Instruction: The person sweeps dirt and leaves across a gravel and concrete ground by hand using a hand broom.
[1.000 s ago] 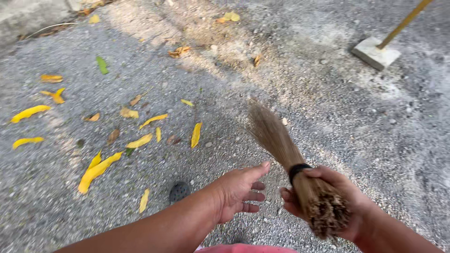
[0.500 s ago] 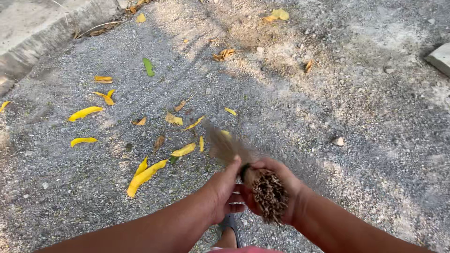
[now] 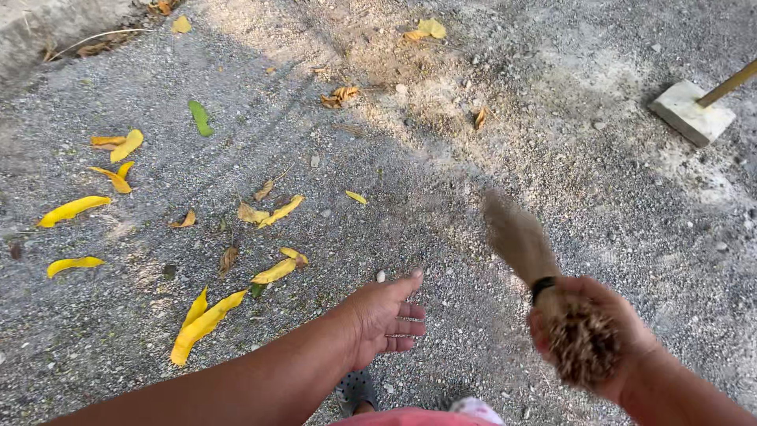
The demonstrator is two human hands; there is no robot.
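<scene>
My right hand (image 3: 603,335) grips a short stick broom (image 3: 524,244) by its bundled end, just behind a black band. The brown bristles point up and away over the gravel ground and look blurred. My left hand (image 3: 384,315) is held out to the left of the broom, palm turned toward it, fingers loosely apart and holding nothing. Several yellow fallen leaves (image 3: 201,323) lie on the gravel to the left of my left hand.
A green leaf (image 3: 199,117) and dry brown leaves (image 3: 339,96) lie farther off. A pale concrete block with a yellow pole (image 3: 694,110) stands at the upper right. A concrete kerb (image 3: 47,28) runs along the upper left. A sandalled foot (image 3: 355,390) shows below my left arm.
My hands were together on the broom half a second ago; now the right hand has swung the broom out to the right and the left hand is off it.
</scene>
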